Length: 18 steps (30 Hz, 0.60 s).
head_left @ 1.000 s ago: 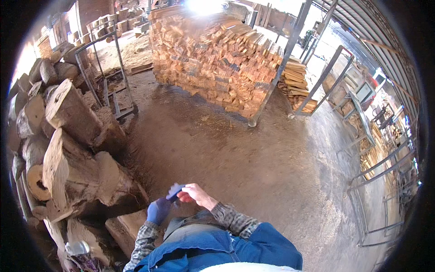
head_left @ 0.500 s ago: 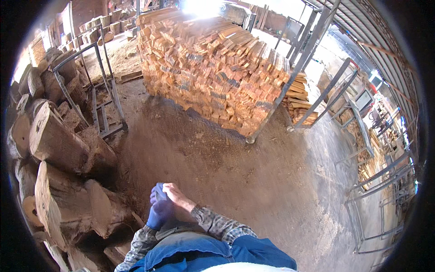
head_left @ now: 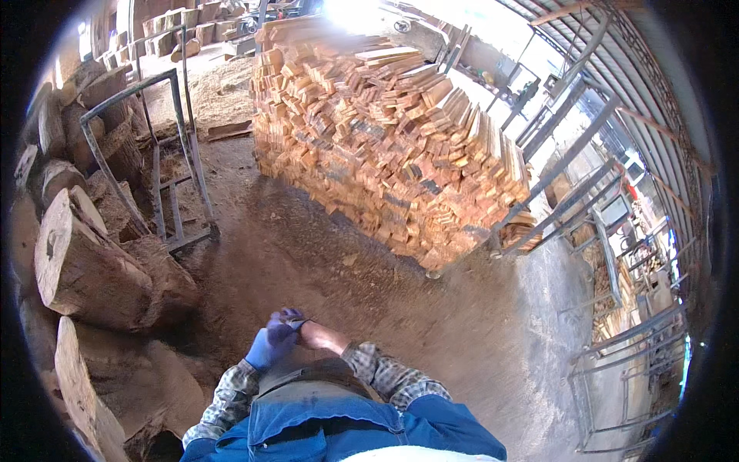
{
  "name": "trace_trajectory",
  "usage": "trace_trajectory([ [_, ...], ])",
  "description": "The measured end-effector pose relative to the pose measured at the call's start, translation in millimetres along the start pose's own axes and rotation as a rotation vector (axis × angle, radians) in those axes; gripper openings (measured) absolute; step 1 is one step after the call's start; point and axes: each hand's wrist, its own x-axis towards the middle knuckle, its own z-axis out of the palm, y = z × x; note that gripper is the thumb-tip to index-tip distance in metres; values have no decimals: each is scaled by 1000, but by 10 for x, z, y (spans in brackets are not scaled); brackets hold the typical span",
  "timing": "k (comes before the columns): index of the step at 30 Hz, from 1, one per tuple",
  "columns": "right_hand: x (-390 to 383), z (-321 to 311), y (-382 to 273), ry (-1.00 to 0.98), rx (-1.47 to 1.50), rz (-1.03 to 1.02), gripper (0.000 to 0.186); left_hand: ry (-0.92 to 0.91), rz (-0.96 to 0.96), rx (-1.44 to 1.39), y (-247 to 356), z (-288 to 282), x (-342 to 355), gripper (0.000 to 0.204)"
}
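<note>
A sawmill shed with a packed dirt floor (head_left: pixel 408 339) stretches out under a corrugated metal roof (head_left: pixel 662 100), bright daylight pouring in at the far side. Low in the middle of the view, in front of the person's waist, the left hand (head_left: pixel 271 345) in a blue work glove and the right hand (head_left: pixel 297 326) are together, overlapping. A purplish-blue glove (head_left: pixel 291 315) is right at this meeting point: it lies just beyond the left hand, up and slightly to its right, touching it, and seems to cover the fingers of the right hand, whose wrist shows bare above a checked sleeve (head_left: pixel 385 373). Both hands are therefore at the glove, neither clearly nearer. The right forearm slants up and leftward into it, and the glove's long axis appears to follow that slant, though blur leaves this unsure. Whether the left fingers are clamped on its cuff, or how far the right fingers are spread inside, I cannot tell. Below the hands is a blue garment (head_left: pixel 331 431). To the left, thick cut logs (head_left: pixel 96 262) are heaped beside an upright tubular metal frame (head_left: pixel 192 241). Ahead, a tall stack of sawn slats (head_left: pixel 377 165) stands with many cut ends facing the person, near slanting-looking metal posts. Tubular metal racks (head_left: pixel 627 345) line the right side; their contents are hard to make out.
</note>
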Motion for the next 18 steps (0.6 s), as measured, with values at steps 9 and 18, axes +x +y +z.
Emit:
trace_trajectory([
  [9,605,-765,24,-4,298,90,37,2,-394,-386,-246,-519,1002,19],
  [18,1749,-1227,746,119,484,172,19,-214,-329,-99,-184,-1052,2228,14],
])
